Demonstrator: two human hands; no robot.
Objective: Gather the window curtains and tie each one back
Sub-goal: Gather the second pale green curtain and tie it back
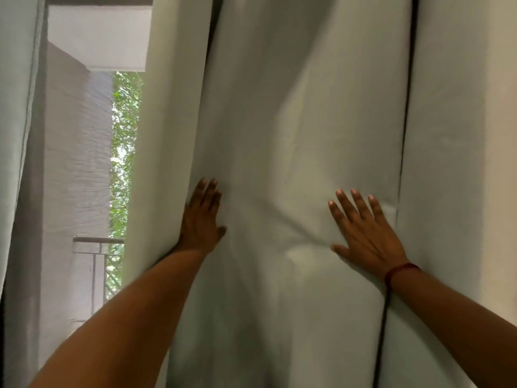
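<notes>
Left hand (202, 219) and right hand (363, 228), fingers straight, press flat against the pale curtain (279, 121).

Inspection finds no legible text, label, brand mark, number or sign. The pale curtain (293, 121) is plain, unprinted fabric, and the wall (75, 163) seen outside carries no readable marking.
</notes>
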